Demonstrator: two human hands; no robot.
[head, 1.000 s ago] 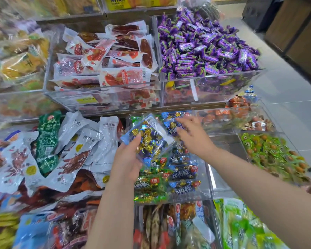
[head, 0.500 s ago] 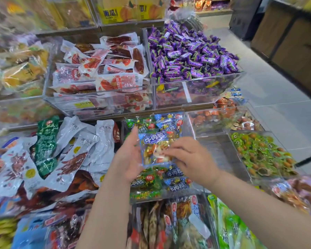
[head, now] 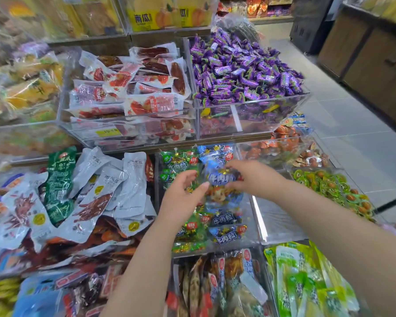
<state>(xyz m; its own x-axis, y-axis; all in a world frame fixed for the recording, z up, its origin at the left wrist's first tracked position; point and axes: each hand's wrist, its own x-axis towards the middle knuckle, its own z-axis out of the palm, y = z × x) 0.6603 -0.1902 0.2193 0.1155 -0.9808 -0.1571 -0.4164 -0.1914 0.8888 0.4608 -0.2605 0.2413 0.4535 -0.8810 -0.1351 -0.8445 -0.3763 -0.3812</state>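
Note:
A blue snack packet (head: 223, 187) with gold-wrapped sweets inside hangs over a clear bin (head: 249, 242) of blue and green packets. My right hand (head: 253, 178) pinches the packet's upper right edge with curled fingers. My left hand (head: 183, 194) is just left of the packet, fingertips at its edge, fingers loosely bent; whether it grips is unclear from motion blur. More blue packets (head: 226, 234) and green packets (head: 176, 164) lie in the bin beneath.
Clear acrylic bins hold purple sweets (head: 242, 72), red-and-white sausage packs (head: 133, 88), white and green pouches (head: 94, 186), and green-wrapped snacks (head: 329, 186). An almost bare compartment (head: 277, 216) sits right of the bin. A tiled aisle (head: 352, 133) runs along the right.
The blue packet went from my left hand, tilted, to upright between both hands; now my right hand holds it lower, over the bin, and my left hand has slid off to its left edge.

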